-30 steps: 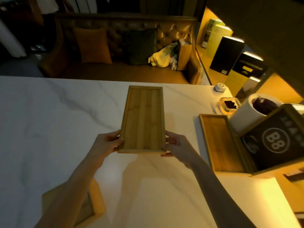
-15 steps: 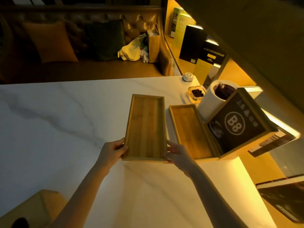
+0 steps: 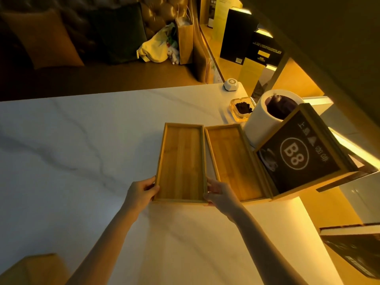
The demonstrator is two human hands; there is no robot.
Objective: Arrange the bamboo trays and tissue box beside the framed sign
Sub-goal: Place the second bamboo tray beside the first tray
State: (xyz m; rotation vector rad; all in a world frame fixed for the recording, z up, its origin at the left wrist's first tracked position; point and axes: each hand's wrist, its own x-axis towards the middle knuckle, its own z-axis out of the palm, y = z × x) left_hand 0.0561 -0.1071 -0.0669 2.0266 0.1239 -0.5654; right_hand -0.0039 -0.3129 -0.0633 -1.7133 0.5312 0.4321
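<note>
Two hands are nearest to us, and both hold the same bamboo tray. Our left hand (image 3: pixel 141 192) pinches its near left corner, thumb on the rim, fingers curled under. Our right hand (image 3: pixel 219 194) grips the near right corner the same way, squeezed into the thin gap between the two trays. This left tray (image 3: pixel 182 163) seems to sit flat on the white marble table (image 3: pixel 72 151), but we cannot tell if it fully rests there.

Just beside it on the right lies the second tray (image 3: pixel 232 161), long side by long side. The far ends nearly touch and the near ends are a little more apart. The second tray touches the framed sign (image 3: pixel 298 155), the dark board with "B8" in a wooden frame.

So we think the trays are almost done. We only need to let go, and maybe nudge the left tray straight.

Farther back stands a white round tube (image 3: pixel 261 120) with something dark at the top, close behind the sign. It may be the tissue holder, but we cannot be sure. Past it are a glass ashtray (image 3: pixel 242 109) and a small white gadget (image 3: pixel 231 84). The tissue box may still need its place.
</note>
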